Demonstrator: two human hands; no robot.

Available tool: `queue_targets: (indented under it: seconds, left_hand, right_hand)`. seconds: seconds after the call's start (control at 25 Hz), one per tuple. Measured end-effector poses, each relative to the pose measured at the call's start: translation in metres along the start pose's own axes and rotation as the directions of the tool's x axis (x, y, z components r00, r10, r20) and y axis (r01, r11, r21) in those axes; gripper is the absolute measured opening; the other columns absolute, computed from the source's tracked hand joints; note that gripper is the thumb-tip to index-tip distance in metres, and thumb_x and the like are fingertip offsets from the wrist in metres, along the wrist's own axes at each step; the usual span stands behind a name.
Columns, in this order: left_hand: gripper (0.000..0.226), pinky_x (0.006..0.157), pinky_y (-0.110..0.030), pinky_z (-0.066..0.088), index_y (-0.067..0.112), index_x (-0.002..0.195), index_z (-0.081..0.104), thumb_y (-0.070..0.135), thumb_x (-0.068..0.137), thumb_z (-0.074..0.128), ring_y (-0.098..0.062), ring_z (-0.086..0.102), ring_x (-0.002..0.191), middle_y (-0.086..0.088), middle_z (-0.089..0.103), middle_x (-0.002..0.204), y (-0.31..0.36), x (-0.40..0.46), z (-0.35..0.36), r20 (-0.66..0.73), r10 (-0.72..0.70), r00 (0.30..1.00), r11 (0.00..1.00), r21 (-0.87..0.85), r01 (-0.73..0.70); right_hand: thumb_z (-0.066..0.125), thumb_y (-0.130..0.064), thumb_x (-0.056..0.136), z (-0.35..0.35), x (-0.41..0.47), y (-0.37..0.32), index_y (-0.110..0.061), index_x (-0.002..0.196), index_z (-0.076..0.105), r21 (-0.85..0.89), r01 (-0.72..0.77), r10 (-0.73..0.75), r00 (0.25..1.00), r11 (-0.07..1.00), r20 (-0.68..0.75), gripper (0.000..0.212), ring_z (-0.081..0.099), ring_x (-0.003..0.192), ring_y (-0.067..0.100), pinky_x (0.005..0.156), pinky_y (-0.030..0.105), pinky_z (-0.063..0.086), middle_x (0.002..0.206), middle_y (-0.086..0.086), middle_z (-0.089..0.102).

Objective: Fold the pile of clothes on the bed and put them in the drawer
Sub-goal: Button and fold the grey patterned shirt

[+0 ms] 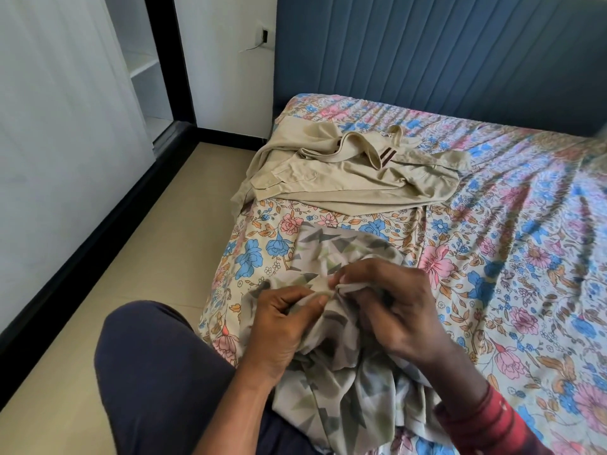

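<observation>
Both your hands are closed on the grey patterned garment (331, 372), which lies bunched at the near edge of the bed (492, 224) and spills onto your lap. Your left hand (282, 326) has its fingers curled in, the thumb pressing a fold of the cloth against them. Your right hand (391, 307) sits just beside it, fingers bent down over the fabric and the fingertips (341, 278) pinching a small ridge of cloth near the middle. The two hands almost touch, with only that pinched fold between them. The far part of the garment lies flatter on the floral sheet (262, 244), beyond your knuckles.

Further up the bed, well apart from your hands, the beige clothes (345, 172) lie loose and rumpled near the blue padded headboard (427, 54), one edge hanging over the bed's left side. Your dark trouser leg (157, 372) shows at lower left, a red sleeve (486, 418) at your right wrist.
</observation>
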State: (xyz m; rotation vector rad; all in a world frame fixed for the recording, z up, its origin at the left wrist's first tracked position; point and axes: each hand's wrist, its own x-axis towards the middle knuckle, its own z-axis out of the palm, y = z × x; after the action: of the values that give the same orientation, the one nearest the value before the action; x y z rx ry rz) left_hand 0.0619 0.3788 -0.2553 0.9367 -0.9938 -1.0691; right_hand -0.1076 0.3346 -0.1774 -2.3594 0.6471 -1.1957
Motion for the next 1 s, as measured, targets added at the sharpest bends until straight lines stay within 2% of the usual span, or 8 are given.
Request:
queue_targets:
  seconds: [0.04,0.12,0.24,0.4,0.48,0.68,0.84,1.0]
  left_hand:
    - [0.028,0.064,-0.029,0.046,-0.002,0.072,0.074,0.022,0.085,0.077,-0.018,0.056,0.063,-0.026,0.063,0.065,-0.001,-0.001,0.001,0.034,0.019,0.999,0.998,0.055,-0.021]
    - [0.032,0.063,-0.03,0.044,-0.004,0.073,0.073,0.026,0.084,0.077,-0.019,0.055,0.065,-0.028,0.061,0.066,-0.001,-0.002,0.001,0.052,0.009,0.999,0.999,0.037,-0.011]
    - [0.026,0.066,-0.028,0.05,0.001,0.077,0.076,0.027,0.079,0.076,-0.018,0.06,0.07,-0.015,0.067,0.07,0.003,0.0,-0.001,0.004,-0.085,0.996,0.978,-0.19,0.085]
    - [0.037,0.068,-0.043,0.042,-0.009,0.079,0.07,0.027,0.085,0.075,-0.027,0.053,0.075,-0.038,0.058,0.076,0.001,-0.001,0.002,0.026,-0.044,0.999,0.995,-0.091,0.046]
    - [0.033,0.07,-0.045,0.042,-0.009,0.08,0.07,0.023,0.088,0.074,-0.028,0.054,0.077,-0.039,0.058,0.078,-0.001,-0.002,0.003,0.015,-0.049,0.999,0.996,-0.075,0.05]
    - [0.017,0.073,-0.038,0.05,0.001,0.084,0.078,0.015,0.09,0.072,-0.026,0.065,0.08,-0.023,0.072,0.082,0.001,-0.001,0.001,-0.028,-0.045,0.999,0.997,-0.069,0.043]
    - [0.027,0.06,-0.029,0.043,0.002,0.071,0.068,0.009,0.096,0.066,-0.011,0.052,0.066,-0.008,0.06,0.063,0.002,-0.001,0.001,0.034,0.037,0.999,0.988,0.146,-0.042]
    - [0.029,0.055,-0.038,0.039,0.001,0.069,0.061,0.014,0.094,0.065,-0.024,0.045,0.06,-0.015,0.052,0.063,0.001,-0.004,0.002,0.071,0.079,0.994,0.972,0.215,-0.093]
  right_hand:
    - [0.058,0.014,0.085,-0.002,0.003,0.002,0.0,0.093,0.073,-0.027,-0.008,0.008,1.0,1.0,0.008,0.022,0.072,0.083,0.012,0.069,0.029,0.055,0.092,0.002,0.074]
    - [0.061,0.018,0.079,-0.006,0.007,0.006,-0.003,0.095,0.074,-0.03,0.003,0.003,0.974,1.0,0.225,0.029,0.069,0.081,0.011,0.07,0.025,0.052,0.089,-0.001,0.072]
    - [0.063,0.014,0.074,-0.008,0.009,0.011,-0.01,0.094,0.075,-0.035,0.041,-0.014,0.825,0.999,0.565,0.034,0.065,0.081,0.013,0.072,0.026,0.047,0.089,-0.004,0.069]
    - [0.057,-0.003,0.081,-0.001,-0.001,0.007,-0.009,0.097,0.078,-0.07,-0.014,0.033,0.961,0.997,0.275,0.026,0.061,0.082,-0.007,0.074,0.014,0.046,0.089,-0.015,0.068]
    - [0.06,-0.012,0.082,0.005,-0.004,0.005,-0.014,0.096,0.078,-0.098,-0.062,0.08,0.978,0.993,0.191,0.023,0.066,0.083,-0.007,0.075,0.013,0.049,0.091,-0.018,0.072]
    - [0.075,-0.016,0.082,0.015,-0.008,0.004,-0.024,0.099,0.071,-0.221,-0.199,0.23,0.965,0.955,0.127,0.02,0.063,0.066,0.001,0.059,0.014,0.045,0.078,-0.012,0.071]
    - [0.07,-0.018,0.085,0.021,-0.014,0.007,-0.022,0.105,0.075,-0.28,-0.231,0.271,0.956,0.932,0.111,0.021,0.069,0.078,0.001,0.068,0.015,0.052,0.089,-0.012,0.076]
    - [0.068,-0.01,0.082,0.021,-0.017,0.01,-0.02,0.099,0.077,-0.29,-0.255,0.295,0.95,0.922,0.103,0.022,0.068,0.08,0.001,0.071,0.018,0.053,0.088,-0.011,0.076]
